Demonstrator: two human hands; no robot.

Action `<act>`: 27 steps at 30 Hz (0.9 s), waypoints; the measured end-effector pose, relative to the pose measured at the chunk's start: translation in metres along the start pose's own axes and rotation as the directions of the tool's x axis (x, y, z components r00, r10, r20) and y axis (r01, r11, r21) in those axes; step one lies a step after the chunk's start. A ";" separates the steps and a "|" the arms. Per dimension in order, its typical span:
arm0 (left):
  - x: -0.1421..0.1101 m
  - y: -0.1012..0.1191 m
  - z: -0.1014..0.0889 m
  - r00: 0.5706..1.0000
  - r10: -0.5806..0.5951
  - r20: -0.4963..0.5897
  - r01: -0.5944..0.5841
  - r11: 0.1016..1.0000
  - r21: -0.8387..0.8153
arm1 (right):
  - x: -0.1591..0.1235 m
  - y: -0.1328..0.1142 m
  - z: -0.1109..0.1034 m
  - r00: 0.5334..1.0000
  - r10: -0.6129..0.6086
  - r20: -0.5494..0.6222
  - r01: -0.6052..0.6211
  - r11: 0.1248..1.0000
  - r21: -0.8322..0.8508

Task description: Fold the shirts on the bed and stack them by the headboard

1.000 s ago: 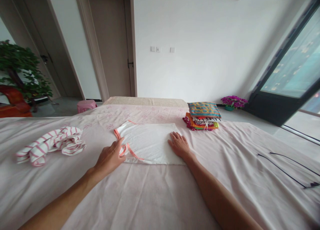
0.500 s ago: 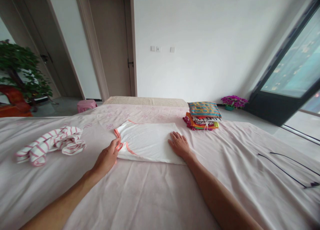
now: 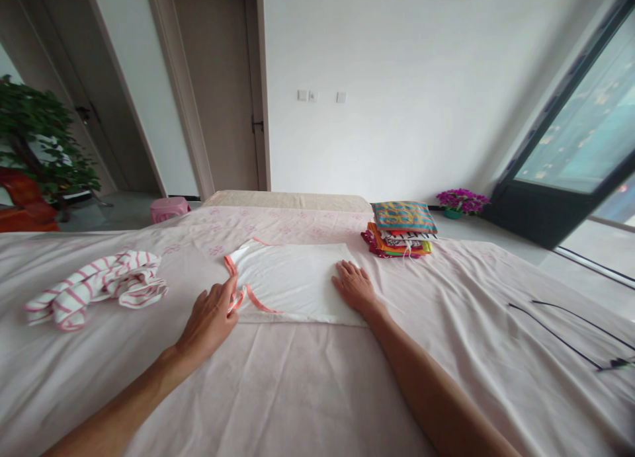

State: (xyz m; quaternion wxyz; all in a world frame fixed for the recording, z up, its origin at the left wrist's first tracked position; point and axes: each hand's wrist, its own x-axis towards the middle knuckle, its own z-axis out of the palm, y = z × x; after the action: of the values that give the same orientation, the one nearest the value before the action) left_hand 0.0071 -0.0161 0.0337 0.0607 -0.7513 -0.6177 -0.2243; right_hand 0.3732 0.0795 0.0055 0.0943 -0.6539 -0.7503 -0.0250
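Note:
A white sleeveless top [image 3: 297, 282] with orange trim lies flat on the pale pink sheet [image 3: 297, 391], its neck and straps to the left and its hem to the right. My left hand [image 3: 211, 317] is at the neck end, thumb and fingers pinched on the orange-edged strap nearer me. Part of that strap is hidden by the fingers. On the hem end, my right hand [image 3: 356, 286] rests palm down with its fingers stretched out.
A crumpled white garment with red stripes [image 3: 102, 286] lies at the left. Behind the right hand stands a stack of folded colourful clothes [image 3: 401, 231]. Dark thin cords or rods [image 3: 555, 338] lie at the right. A pink stool [image 3: 169, 209] stands beyond the bed.
My left hand has shifted slightly, pulling the near strap a little towards me and lifting its orange edge into view. My right hand has stayed on the hem end.

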 end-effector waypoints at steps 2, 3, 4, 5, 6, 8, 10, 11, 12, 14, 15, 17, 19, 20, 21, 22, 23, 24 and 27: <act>-0.004 0.000 -0.005 1.000 0.010 0.013 -0.011 0.997 0.073 | 0.000 0.000 -0.001 1.000 -0.002 0.001 0.002 1.000 -0.001; -0.006 0.000 -0.008 1.000 0.024 0.012 -0.025 0.994 0.104 | 0.000 0.000 -0.001 1.000 -0.003 0.001 0.003 1.000 -0.001; -0.008 0.000 -0.010 0.999 0.045 0.004 -0.045 0.990 0.131 | 0.000 0.000 -0.001 1.000 -0.005 0.001 0.005 1.000 0.000; -0.011 -0.001 -0.013 0.997 0.071 -0.007 -0.069 0.986 0.155 | 0.000 0.000 -0.001 1.000 -0.005 0.000 0.005 1.000 0.003; -0.013 -0.001 -0.015 0.994 0.104 -0.019 -0.099 0.979 0.176 | 0.000 0.000 -0.001 1.000 -0.004 0.001 0.004 1.000 0.005; -0.017 -0.002 -0.020 0.984 0.174 -0.031 -0.164 0.965 0.204 | 0.000 0.000 -0.001 1.000 -0.004 0.001 0.004 1.000 0.006; -0.019 -0.003 -0.023 0.977 0.213 -0.032 -0.201 0.956 0.213 | 0.000 0.000 -0.001 1.000 -0.002 0.007 0.002 1.000 0.004; -0.020 -0.005 -0.024 0.976 0.216 -0.031 -0.205 0.955 0.216 | 0.000 0.000 -0.001 1.000 0.000 0.010 0.000 1.000 0.002; -0.020 -0.006 -0.024 0.977 0.211 -0.030 -0.199 0.955 0.218 | 0.000 0.000 -0.002 1.000 0.001 0.012 -0.001 1.000 0.001; -0.020 -0.009 -0.021 0.982 0.187 -0.019 -0.179 0.959 0.218 | 0.000 -0.001 -0.002 1.000 0.002 0.013 -0.002 1.000 -0.002; -0.019 -0.011 -0.019 0.986 0.168 -0.012 -0.162 0.964 0.210 | -0.001 -0.001 -0.002 1.000 -0.001 0.009 0.001 1.000 -0.004; -0.018 -0.013 -0.016 0.995 0.096 -0.007 -0.093 0.983 0.157 | -0.001 -0.001 -0.002 1.000 -0.003 0.002 0.003 1.000 -0.006; -0.015 -0.013 -0.013 1.000 -0.019 0.018 0.018 0.999 0.032 | -0.001 -0.001 -0.003 1.000 -0.003 -0.004 0.003 1.000 -0.005; -0.014 -0.012 -0.013 0.996 -0.074 0.046 0.076 0.996 -0.048 | -0.001 -0.001 -0.002 1.000 -0.003 -0.006 0.003 1.000 -0.004; -0.013 -0.012 -0.012 0.990 -0.116 0.082 0.126 0.984 -0.124 | -0.001 -0.001 -0.002 1.000 -0.003 -0.006 0.003 1.000 -0.003; -0.011 -0.011 -0.012 0.983 -0.141 0.121 0.162 0.969 -0.187 | -0.001 -0.001 -0.002 1.000 -0.001 -0.005 0.001 1.000 -0.002; -0.010 -0.011 -0.011 0.977 -0.151 0.152 0.184 0.956 -0.230 | -0.001 -0.001 -0.002 1.000 0.000 -0.005 0.000 1.000 -0.001; -0.009 -0.011 -0.010 0.974 -0.149 0.172 0.190 0.947 -0.257 | -0.001 -0.001 -0.002 1.000 0.002 -0.004 -0.002 1.000 -0.002; -0.007 -0.012 -0.004 0.982 -0.095 0.164 0.142 0.942 -0.303 | 0.000 -0.001 -0.002 1.000 0.002 -0.006 -0.002 1.000 -0.004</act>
State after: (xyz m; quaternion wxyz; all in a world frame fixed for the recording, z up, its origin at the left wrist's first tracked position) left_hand -0.0061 -0.0210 0.0327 -0.1185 -0.7272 -0.6212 -0.2669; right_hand 0.3724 0.0787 0.0075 0.0953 -0.6549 -0.7492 -0.0286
